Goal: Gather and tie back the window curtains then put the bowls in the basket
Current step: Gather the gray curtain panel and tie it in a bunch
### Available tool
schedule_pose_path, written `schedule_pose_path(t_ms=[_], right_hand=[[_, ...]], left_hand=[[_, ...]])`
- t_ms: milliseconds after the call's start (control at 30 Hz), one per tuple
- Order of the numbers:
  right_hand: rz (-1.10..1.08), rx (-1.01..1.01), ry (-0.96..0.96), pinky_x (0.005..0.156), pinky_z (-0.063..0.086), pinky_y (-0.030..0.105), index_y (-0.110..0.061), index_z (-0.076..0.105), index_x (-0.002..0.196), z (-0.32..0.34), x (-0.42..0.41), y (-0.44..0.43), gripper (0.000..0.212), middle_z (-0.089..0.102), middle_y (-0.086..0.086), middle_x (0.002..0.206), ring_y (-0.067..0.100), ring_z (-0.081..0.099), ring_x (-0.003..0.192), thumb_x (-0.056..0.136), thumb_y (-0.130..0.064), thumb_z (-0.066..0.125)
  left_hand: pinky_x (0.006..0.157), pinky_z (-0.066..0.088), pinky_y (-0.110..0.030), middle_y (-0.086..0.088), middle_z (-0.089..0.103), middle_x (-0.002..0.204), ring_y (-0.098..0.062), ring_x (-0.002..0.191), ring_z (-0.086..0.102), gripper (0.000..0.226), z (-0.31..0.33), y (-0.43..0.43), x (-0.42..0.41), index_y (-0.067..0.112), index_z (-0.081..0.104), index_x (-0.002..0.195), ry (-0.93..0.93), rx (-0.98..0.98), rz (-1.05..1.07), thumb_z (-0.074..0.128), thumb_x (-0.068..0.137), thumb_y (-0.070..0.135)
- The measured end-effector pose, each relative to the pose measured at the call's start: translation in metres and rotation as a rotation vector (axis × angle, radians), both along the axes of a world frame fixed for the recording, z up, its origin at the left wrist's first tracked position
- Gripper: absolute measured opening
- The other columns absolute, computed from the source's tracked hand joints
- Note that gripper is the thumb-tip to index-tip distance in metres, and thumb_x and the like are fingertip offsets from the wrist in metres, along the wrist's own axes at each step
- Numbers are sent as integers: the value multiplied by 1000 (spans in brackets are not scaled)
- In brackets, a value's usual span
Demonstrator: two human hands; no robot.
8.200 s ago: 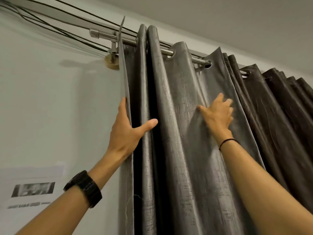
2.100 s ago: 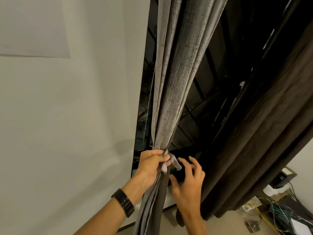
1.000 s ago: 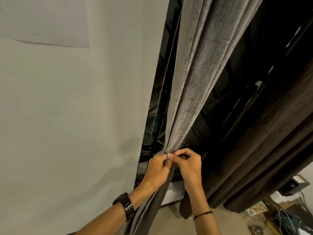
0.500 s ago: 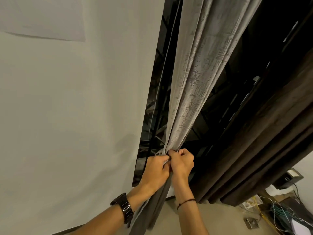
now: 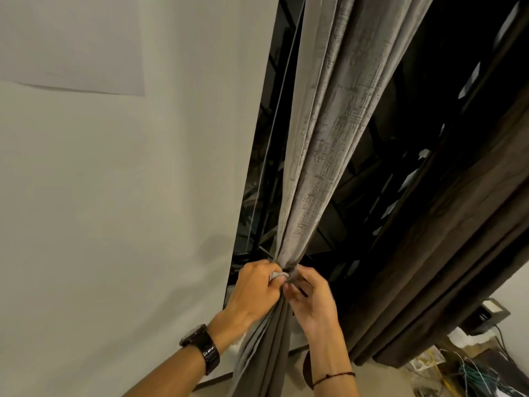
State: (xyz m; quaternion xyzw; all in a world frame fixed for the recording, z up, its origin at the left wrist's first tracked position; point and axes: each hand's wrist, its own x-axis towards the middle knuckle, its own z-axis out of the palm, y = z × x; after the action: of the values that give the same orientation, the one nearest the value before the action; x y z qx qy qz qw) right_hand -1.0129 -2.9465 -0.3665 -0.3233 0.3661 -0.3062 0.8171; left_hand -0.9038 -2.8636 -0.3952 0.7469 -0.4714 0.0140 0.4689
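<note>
Grey curtain (image 5: 323, 156) bunched into one column, hanging centre frame against the dark window (image 5: 372, 196). Left hand (image 5: 254, 293) pinches a grey tie-back strip (image 5: 276, 275) at the cinch; right hand (image 5: 310, 299) fingers curl on it from 3 o'clock. Knot hidden between fingers. Brown curtain (image 5: 446, 267) at 4 o'clock, cut off.

curtain (image 5: 323, 156): grey woven cloth, rough | window glass (image 5: 369, 173): glossy dark | wall (image 5: 128, 196): matt smooth
</note>
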Motion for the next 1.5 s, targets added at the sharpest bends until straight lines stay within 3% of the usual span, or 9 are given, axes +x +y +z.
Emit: schedule_pose_path(t_ms=[100,200,333,600,833,933,1167,1333,1500], right_hand=[[-46,200,-123,88,57,39,2,66,108,-3,7,-4,22,71,24,98,33,70,89,95,1,49],[-75,317,-156,58,62,30,-4,61,106,-17,18,-5,19,67,15,76,21,68,62,100,4,45],[-84,351,-134,54,57,26,0,67,96,-28,27,-5,7,65,10,78,18,64,63,91,1,63],[-34,42,-139,66,58,31,3,73,106,-19,31,7,22,75,21,90,24,73,73,94,8,55],[-62,-861,323,56,59,49,-17,78,77,-21,36,10,18,71,10,65,33,67,57,92,-9,71],[-138,-1083,445,56,55,42,-15,74,70,-26,44,10,17,65,0,59,18,62,53,87,-18,76],[-231,-1318,593,59,41,5,-10,72,90,-42,55,26,5,63,-4,79,-1,52,61,88,-14,75],[-229,-1377,664,54,35,9,-11,67,77,-44,56,19,13,62,-2,72,5,49,57,88,-16,75],[-271,-1169,601,50,41,17,-16,62,67,-45,59,33,26,58,-6,61,7,51,51,88,-23,74]], left_hand=[[77,44,-22,8,52,91,-8,86,49,16,5,-3,7,13,75,86,-153,19,0,66,95,23],[71,48,-29,-3,57,102,-19,90,50,19,14,-2,11,9,70,74,-508,-56,-6,67,87,23],[71,47,-36,-6,67,91,-24,80,54,13,15,-4,14,9,69,76,-822,-95,-148,70,85,17],[67,53,-31,2,67,88,-12,82,58,17,30,-4,8,21,63,89,-211,101,8,55,98,34],[69,58,-35,0,70,88,-20,81,68,16,59,-12,13,22,59,87,27,165,161,59,102,29],[66,54,-32,-4,71,96,-23,85,68,15,65,-13,17,17,64,94,75,196,185,58,103,28],[66,47,-39,-4,61,85,-28,77,59,19,67,-3,17,21,48,89,-75,253,201,58,100,32],[56,43,-33,-5,65,70,-27,64,61,29,53,9,19,24,44,78,-231,131,185,70,90,27],[52,45,-30,5,57,56,-14,53,56,30,54,14,25,18,53,65,7,72,174,76,84,24]])
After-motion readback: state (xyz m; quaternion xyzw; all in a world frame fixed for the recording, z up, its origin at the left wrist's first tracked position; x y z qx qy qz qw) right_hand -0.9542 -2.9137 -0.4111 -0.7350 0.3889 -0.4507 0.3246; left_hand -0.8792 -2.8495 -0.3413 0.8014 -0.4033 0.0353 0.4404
